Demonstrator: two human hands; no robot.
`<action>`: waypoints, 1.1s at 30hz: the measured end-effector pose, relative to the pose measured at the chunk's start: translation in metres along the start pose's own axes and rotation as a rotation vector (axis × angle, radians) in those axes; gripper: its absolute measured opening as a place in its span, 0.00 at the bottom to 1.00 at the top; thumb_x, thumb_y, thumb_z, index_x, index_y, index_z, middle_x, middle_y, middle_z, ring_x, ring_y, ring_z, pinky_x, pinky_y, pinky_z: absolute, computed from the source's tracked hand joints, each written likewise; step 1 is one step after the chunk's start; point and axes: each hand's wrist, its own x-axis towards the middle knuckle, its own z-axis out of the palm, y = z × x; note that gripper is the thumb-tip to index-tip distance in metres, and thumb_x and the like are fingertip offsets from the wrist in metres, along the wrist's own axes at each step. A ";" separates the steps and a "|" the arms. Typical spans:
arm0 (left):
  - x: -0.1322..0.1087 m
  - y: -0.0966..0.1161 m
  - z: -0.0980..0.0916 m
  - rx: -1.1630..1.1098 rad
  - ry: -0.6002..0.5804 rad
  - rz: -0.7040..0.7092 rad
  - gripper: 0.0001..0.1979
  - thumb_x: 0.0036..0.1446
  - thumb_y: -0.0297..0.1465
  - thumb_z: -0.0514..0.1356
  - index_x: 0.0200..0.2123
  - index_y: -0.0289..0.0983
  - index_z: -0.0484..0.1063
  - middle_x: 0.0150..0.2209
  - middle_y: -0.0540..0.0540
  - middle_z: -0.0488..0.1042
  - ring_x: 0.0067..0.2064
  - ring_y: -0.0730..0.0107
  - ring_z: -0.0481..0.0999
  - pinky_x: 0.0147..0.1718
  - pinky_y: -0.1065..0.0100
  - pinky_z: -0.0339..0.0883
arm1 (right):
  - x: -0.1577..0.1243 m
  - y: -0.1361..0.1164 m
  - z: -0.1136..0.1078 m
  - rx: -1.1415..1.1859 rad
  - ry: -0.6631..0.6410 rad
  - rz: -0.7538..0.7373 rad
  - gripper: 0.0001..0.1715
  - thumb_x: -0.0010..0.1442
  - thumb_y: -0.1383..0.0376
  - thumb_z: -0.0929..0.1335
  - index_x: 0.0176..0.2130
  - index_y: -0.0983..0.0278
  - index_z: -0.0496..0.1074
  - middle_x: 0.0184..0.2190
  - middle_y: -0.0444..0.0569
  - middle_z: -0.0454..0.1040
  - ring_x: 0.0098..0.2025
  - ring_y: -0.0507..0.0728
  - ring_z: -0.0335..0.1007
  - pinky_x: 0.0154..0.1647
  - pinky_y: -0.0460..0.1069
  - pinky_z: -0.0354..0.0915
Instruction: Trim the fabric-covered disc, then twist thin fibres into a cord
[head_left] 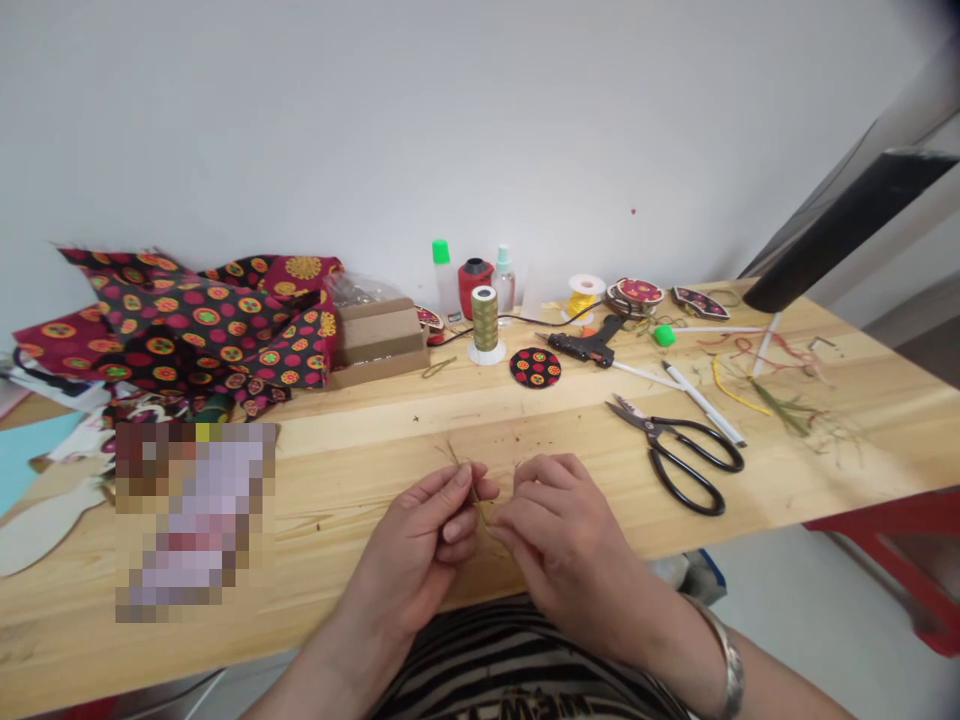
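Note:
My left hand (427, 525) is closed in a pinch on a thin olive-green thread (475, 494), whose loose ends fan out past the fingertips. Just to the right, my right hand (562, 525) pinches the same thread lower down, with its fingers curled in. Both hands hover over the front edge of the wooden table (360, 440). Beyond them lies a round patterned fabric disc (535, 368). Black-handled scissors (671, 450) rest to the right of my right hand, blades pointing away to the left.
A spool of olive thread (485, 322), a red spool (474, 290) and a glue gun (589, 345) are at the back. Patterned cloth (225, 320) is heaped by a cardboard box (382, 340) at left. White pens (705, 405) and cord scraps (787, 405) lie right.

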 end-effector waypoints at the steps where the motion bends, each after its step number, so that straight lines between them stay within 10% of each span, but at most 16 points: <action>1: 0.000 0.000 0.000 0.006 0.009 0.012 0.10 0.42 0.28 0.68 0.29 0.30 0.75 0.24 0.49 0.72 0.16 0.90 0.54 0.12 0.85 0.44 | -0.001 0.000 0.001 0.011 -0.012 0.006 0.10 0.58 0.72 0.63 0.26 0.65 0.67 0.25 0.46 0.70 0.35 0.54 0.61 0.38 0.52 0.54; 26: 0.001 0.003 -0.001 0.143 0.012 0.196 0.07 0.48 0.30 0.64 0.30 0.32 0.76 0.20 0.50 0.70 0.24 0.75 0.68 0.26 0.74 0.63 | -0.011 -0.007 0.009 0.122 -0.181 0.043 0.07 0.57 0.71 0.64 0.27 0.65 0.65 0.26 0.44 0.72 0.36 0.54 0.59 0.39 0.51 0.56; 33: 0.000 0.005 -0.001 0.080 0.002 0.144 0.07 0.46 0.28 0.65 0.30 0.30 0.75 0.19 0.53 0.65 0.18 0.84 0.58 0.17 0.79 0.54 | -0.012 -0.005 0.015 0.131 -0.189 0.053 0.07 0.58 0.70 0.64 0.28 0.65 0.68 0.26 0.45 0.72 0.36 0.55 0.61 0.41 0.52 0.56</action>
